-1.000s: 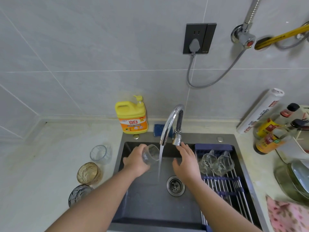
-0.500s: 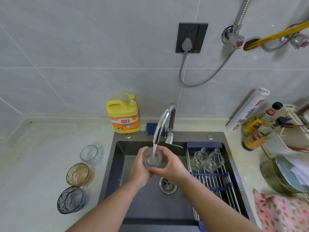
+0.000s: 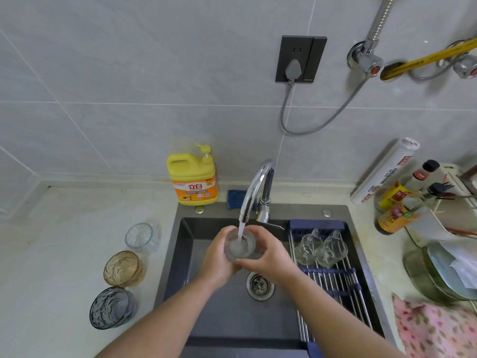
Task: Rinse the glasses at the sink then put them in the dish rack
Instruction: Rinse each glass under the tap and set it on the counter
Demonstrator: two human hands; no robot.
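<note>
- done: two clear glasses [image 3: 309,248] lie on the dish rack [image 3: 333,282], which spans the right side of the sink [image 3: 232,321].
- in hand: a third glass [image 3: 240,246] stands upright under the tap [image 3: 255,184], with water running into it. the left hand [image 3: 215,258] and right hand [image 3: 269,257] both wrap their fingers round it.
- left: three glasses [image 3: 123,268] wait on the counter [image 3: 64,254], so the job looks under half done.
- change: a second ago only the left hand held the glass, beside the stream, while the right hand was at the tap.
</note>
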